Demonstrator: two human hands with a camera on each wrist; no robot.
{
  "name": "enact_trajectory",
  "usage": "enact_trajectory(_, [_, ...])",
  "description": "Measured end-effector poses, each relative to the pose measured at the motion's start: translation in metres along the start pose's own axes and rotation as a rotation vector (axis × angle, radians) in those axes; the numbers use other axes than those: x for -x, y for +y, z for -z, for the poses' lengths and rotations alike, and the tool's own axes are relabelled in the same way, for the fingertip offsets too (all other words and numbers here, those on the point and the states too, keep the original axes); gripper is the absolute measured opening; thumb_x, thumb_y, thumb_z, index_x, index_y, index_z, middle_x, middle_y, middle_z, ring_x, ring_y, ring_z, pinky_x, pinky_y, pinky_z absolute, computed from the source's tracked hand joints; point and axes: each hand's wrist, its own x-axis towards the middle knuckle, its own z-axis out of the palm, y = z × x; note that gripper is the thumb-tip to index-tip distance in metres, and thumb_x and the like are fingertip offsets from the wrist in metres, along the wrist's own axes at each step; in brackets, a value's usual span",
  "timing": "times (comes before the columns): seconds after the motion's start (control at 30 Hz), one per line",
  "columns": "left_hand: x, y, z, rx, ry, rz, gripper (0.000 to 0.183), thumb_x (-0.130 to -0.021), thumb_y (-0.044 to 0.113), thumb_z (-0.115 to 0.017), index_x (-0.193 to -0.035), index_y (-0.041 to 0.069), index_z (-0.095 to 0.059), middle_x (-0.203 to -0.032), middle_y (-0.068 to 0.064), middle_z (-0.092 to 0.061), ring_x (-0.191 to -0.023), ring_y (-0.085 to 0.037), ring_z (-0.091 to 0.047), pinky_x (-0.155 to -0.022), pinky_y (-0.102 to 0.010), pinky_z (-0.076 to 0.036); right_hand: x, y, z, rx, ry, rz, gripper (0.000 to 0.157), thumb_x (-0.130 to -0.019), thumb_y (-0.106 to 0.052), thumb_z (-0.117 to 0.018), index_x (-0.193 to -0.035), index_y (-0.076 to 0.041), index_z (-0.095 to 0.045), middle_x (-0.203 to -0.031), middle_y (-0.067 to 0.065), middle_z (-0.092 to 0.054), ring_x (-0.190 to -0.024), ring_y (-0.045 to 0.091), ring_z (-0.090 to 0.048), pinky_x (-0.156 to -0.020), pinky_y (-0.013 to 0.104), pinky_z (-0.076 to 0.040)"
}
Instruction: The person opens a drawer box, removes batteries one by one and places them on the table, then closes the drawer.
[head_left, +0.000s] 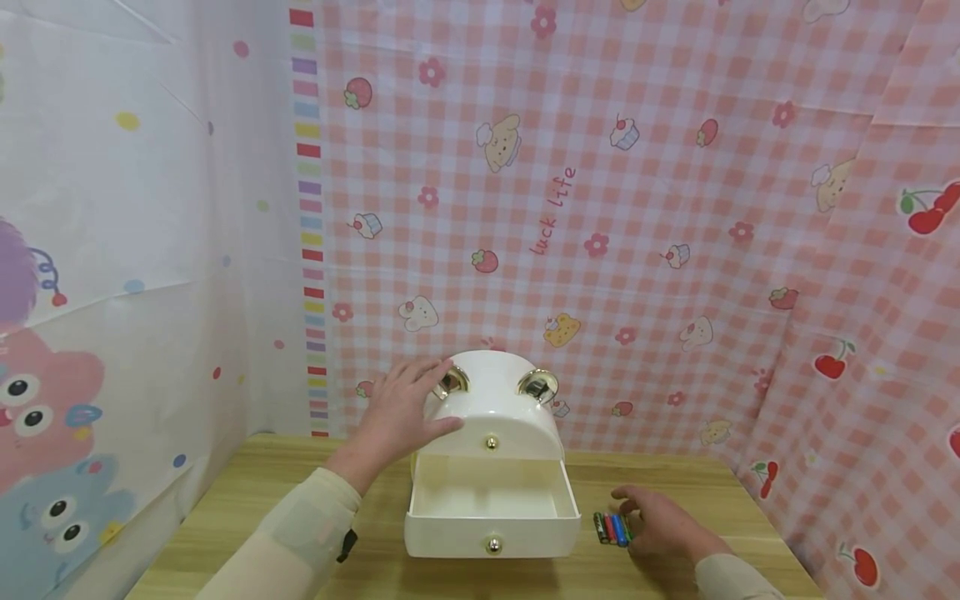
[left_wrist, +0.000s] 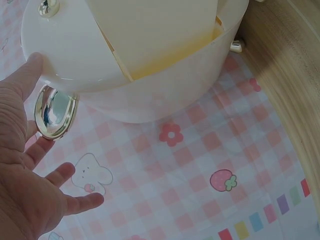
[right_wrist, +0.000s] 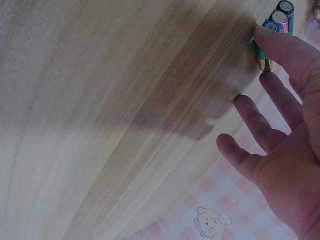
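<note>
A white rounded cabinet (head_left: 491, 400) with gold knobs stands on the table, its lower drawer (head_left: 492, 533) pulled out with a bare interior. My left hand (head_left: 401, 408) rests against the cabinet's upper left side, fingers spread beside a gold ear-shaped piece (left_wrist: 56, 112). In the left wrist view its thumb lies on the white front. Right of the drawer, several small batteries lie side by side: a black one (head_left: 601, 527), a red one, a blue one (head_left: 619, 530) and a green one (right_wrist: 263, 59). My right hand (head_left: 663, 525) pinches the green battery between thumb and forefinger, its other fingers spread.
The wooden table (head_left: 292, 517) meets a pink checked curtain (head_left: 600, 167) at the back and right. A white printed curtain (head_left: 135, 208) hangs at the left. A second gold ear piece (head_left: 538, 386) sticks out on the cabinet's right side.
</note>
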Motion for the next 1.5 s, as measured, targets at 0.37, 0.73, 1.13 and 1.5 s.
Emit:
enact_trajectory(0.37, [0.0, -0.001, -0.002, 0.001, 0.006, -0.004, 0.092, -0.087, 0.058, -0.084, -0.161, 0.016, -0.05, -0.16, -0.011, -0.055, -0.147, -0.037, -0.048, -0.112, -0.067, -0.046, 0.006, -0.005, 0.007, -0.041, 0.032, -0.054, 0.076, -0.069, 0.002, -0.088, -0.141, 0.0, -0.062, -0.132, 0.028, -0.069, -0.119, 0.05, -0.066, -0.102, 0.07, -0.054])
enact_trajectory(0.73, [0.0, -0.002, -0.003, -0.016, 0.004, 0.001, 0.092, -0.087, 0.06, -0.083, -0.161, 0.016, -0.05, -0.16, -0.01, -0.054, -0.147, -0.038, -0.048, -0.113, -0.067, -0.046, 0.017, -0.025, 0.011, -0.086, 0.055, -0.088, 0.028, -0.098, -0.016, -0.076, -0.119, 0.002, -0.073, -0.107, 0.008, -0.078, -0.098, 0.024, -0.072, -0.085, 0.045, -0.063])
enact_trajectory(1.13, [0.0, -0.001, -0.001, -0.019, -0.004, 0.009, 0.092, -0.087, 0.06, -0.083, -0.161, 0.016, -0.05, -0.161, -0.01, -0.054, -0.148, -0.038, -0.048, -0.114, -0.068, -0.045, 0.04, -0.07, 0.001, -0.416, -0.102, -0.084, 0.025, -0.104, -0.016, -0.065, -0.11, 0.007, -0.072, -0.084, 0.004, -0.07, -0.073, 0.014, -0.059, -0.059, 0.024, -0.051])
enact_trajectory(1.5, [-0.001, -0.001, -0.002, -0.014, -0.004, 0.002, 0.093, -0.087, 0.06, -0.083, -0.162, 0.017, -0.049, -0.161, -0.01, -0.053, -0.148, -0.036, -0.047, -0.115, -0.068, -0.045, 0.044, -0.097, -0.01, -0.622, -0.438, -0.176, 0.032, -0.107, -0.028, -0.062, -0.111, 0.001, -0.074, -0.093, 0.0, -0.078, -0.085, 0.013, -0.071, -0.077, 0.03, -0.061])
